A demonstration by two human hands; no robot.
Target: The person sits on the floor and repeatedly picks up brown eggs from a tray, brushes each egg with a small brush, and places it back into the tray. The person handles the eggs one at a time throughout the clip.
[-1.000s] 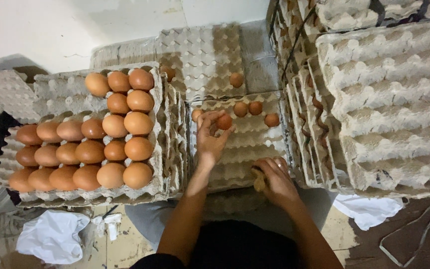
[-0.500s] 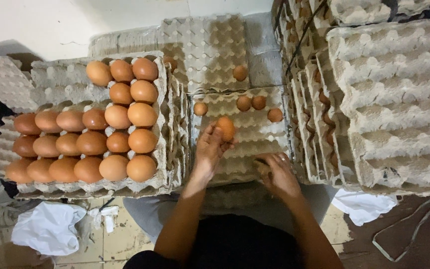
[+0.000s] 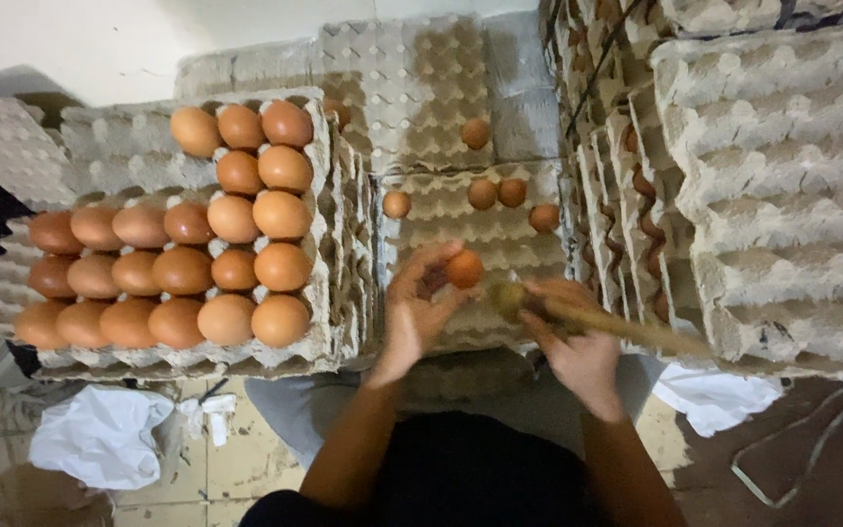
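Holding one brown egg point(image 3: 464, 268) up in the fingertips of the left hand point(image 3: 421, 307), near the middle of the frame, just above a grey egg tray point(image 3: 500, 229). Gripping a wooden stick point(image 3: 597, 320) in the right hand point(image 3: 578, 346), fingers closed tight around it, with the round tip pointing at the egg and almost touching it.

Sitting in that middle tray: only four loose eggs point(image 3: 498, 193) along the top rows, with the other cups bare. Lying alone on another tray behind it, in the upper middle: one more egg point(image 3: 476, 133).

Filling most of the big tray point(image 3: 100, 146) on the left side of the frame: many brown eggs point(image 3: 187, 263) in neat rows, with bare cups in its upper left part.

Standing in tall piles on the right side: stacked trays point(image 3: 782, 176), seen edge-on, with bits of brown peeking between the layers, too hidden to tell clearly.

Lying on the floor at the lower left: a white bag point(image 3: 100, 434). Poking out under the right piles: another white bag point(image 3: 714, 395), half hidden. Blurring a little: the stick's tip.
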